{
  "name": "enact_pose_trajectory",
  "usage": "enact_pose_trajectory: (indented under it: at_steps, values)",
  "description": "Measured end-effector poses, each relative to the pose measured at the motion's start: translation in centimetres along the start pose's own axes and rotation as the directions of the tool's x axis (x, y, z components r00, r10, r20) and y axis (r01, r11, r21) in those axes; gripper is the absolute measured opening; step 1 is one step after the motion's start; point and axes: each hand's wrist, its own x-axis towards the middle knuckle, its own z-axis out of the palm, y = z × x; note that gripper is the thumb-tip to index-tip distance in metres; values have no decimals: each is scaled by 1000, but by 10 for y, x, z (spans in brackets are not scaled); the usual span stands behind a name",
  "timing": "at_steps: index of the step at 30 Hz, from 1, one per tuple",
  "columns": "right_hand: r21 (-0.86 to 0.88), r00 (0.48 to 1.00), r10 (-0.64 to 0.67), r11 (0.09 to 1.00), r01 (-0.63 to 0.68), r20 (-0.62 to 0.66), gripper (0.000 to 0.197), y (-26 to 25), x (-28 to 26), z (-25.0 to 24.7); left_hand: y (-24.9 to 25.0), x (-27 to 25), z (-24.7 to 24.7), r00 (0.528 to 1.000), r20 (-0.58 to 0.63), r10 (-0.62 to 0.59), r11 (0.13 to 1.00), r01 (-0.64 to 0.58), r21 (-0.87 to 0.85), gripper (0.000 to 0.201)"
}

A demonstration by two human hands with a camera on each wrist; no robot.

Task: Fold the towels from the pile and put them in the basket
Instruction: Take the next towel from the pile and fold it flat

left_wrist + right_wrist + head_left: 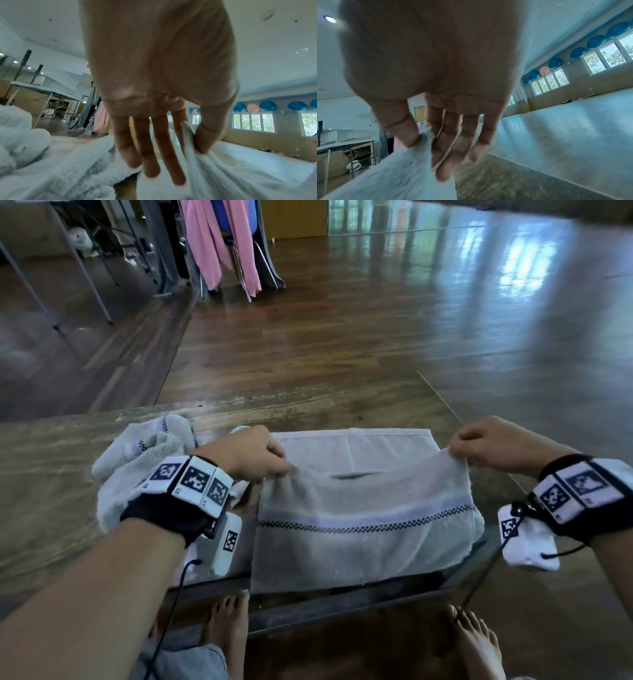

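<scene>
A white towel [366,529] with a purple band and a checkered line is spread over the glass table [51,474]. Its far part lies flat and its near part is lifted and hangs over the front edge. My left hand [270,465] pinches the lifted edge at its left corner. The right hand [457,451] pinches the right corner. Thumb and forefinger of the left hand [190,142] hold the cloth [223,175]; the right hand [424,136] holds the towel [393,175] the same way. The pile of crumpled towels [144,453] lies just left of my left hand. No basket shows.
My bare feet [229,621] show beneath the glass table near its front rail [308,580]. Chairs draped with pink cloth [219,244] and folding table legs [85,278] stand at the far left. Open wooden floor stretches beyond.
</scene>
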Motion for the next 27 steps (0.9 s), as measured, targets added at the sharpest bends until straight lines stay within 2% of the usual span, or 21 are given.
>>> enact_pose_trajectory:
  at_steps: [2, 4, 6, 8, 12, 14, 17, 20, 24, 27]
  values:
    - [-52, 987, -14, 999, 6, -157, 23, -1, 4, -1, -1, 8, -1, 981, -193, 13, 999, -21, -36, 22]
    - [-63, 946, -23, 998, 3, -322, 15, -4, 8, 3, -5, 17, 1, 929, -371, 17, 999, -31, -33, 25]
    - [-37, 904, -16, 999, 0, -427, 10, -5, 15, 13, -12, 26, 7, 887, -462, -4, 999, -20, -47, 28]
    - [-13, 888, 19, 1000, -28, -459, 9, -5, 24, 23, -18, 34, 16, 868, -497, -15, 1000, 5, -21, 23]
    - [-41, 897, 9, 999, -30, -441, 7, -2, 45, 36, -26, 45, 23, 821, -570, -7, 1000, 10, 3, 15]
    - [-39, 916, 10, 999, -28, -400, 7, -1, 51, 40, -26, 49, 22, 816, -579, 4, 1000, -14, -13, 13]
    - [-131, 967, -5, 991, -30, -255, 12, 0, 57, 44, -27, 51, 23, 879, -477, 3, 1000, -8, -7, 13]
    - [-162, 980, -8, 986, -25, -200, 18, -1, 59, 45, -26, 52, 25, 920, -393, 10, 1000, -12, -1, 14]
    - [5, 984, -31, 999, 32, -173, 15, -5, 57, 45, -18, 50, 21, 937, -348, 12, 996, -42, -78, 14]
    - [158, 980, -75, 982, 104, -182, 10, -10, 52, 39, -10, 46, 17, 926, -377, 22, 984, -88, -158, 8]
